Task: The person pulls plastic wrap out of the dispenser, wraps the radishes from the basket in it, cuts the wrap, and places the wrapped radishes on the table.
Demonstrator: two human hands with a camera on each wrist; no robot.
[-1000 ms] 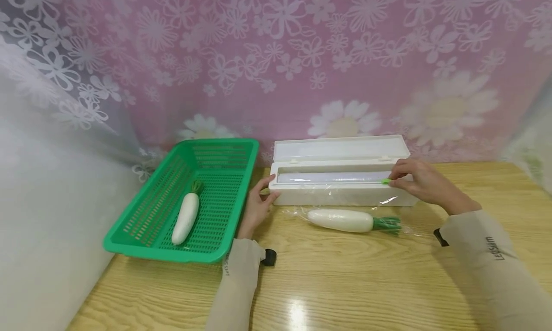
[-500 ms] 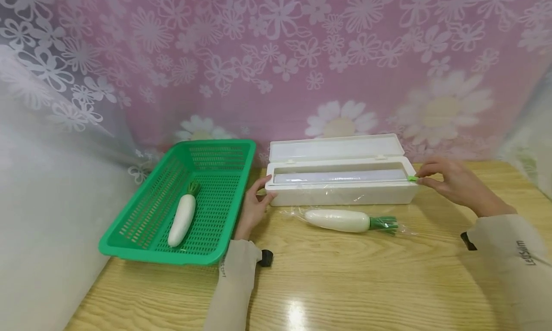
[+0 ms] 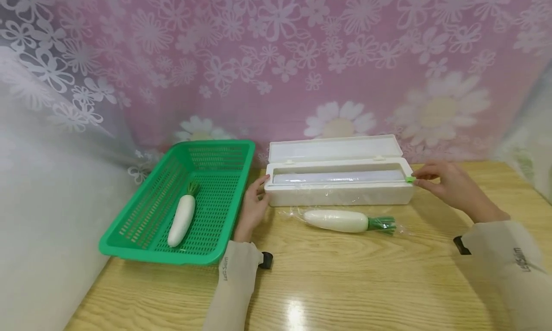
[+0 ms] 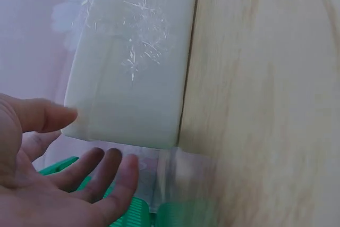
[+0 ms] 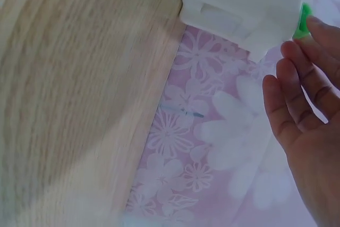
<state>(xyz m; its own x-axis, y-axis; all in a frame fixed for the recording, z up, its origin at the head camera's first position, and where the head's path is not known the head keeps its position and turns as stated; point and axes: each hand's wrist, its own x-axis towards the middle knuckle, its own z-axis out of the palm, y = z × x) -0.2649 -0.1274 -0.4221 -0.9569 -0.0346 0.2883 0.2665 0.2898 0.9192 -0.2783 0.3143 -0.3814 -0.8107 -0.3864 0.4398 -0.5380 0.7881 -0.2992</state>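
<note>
A white cling film dispenser box (image 3: pixel 340 196) stands with its lid raised and a film roll (image 3: pixel 336 176) inside. At its left end, my left hand (image 3: pixel 252 207) touches the corner with thumb and index finger, the other fingers spread loosely below in the left wrist view. At the right end, my right hand (image 3: pixel 446 185) pinches the green slide cutter (image 5: pixel 304 20) between thumb and index finger; the remaining fingers are extended. In front of the box lies a white radish (image 3: pixel 336 221) with green stalks, wrapped in clear film that sticks out past both ends.
A green plastic basket (image 3: pixel 224 254) stands left of the left hand, with an unwrapped white radish (image 3: pixel 182 221) in it. Pink flowered curtain (image 3: pixel 280 82) hangs behind the wooden table (image 3: pixel 366 278). The basket's right rim is close to the left forearm.
My right hand has slid the green cutter rightward along the box to its right end, where it has stayed over the last half second. My left hand keeps its place at the left end.
</note>
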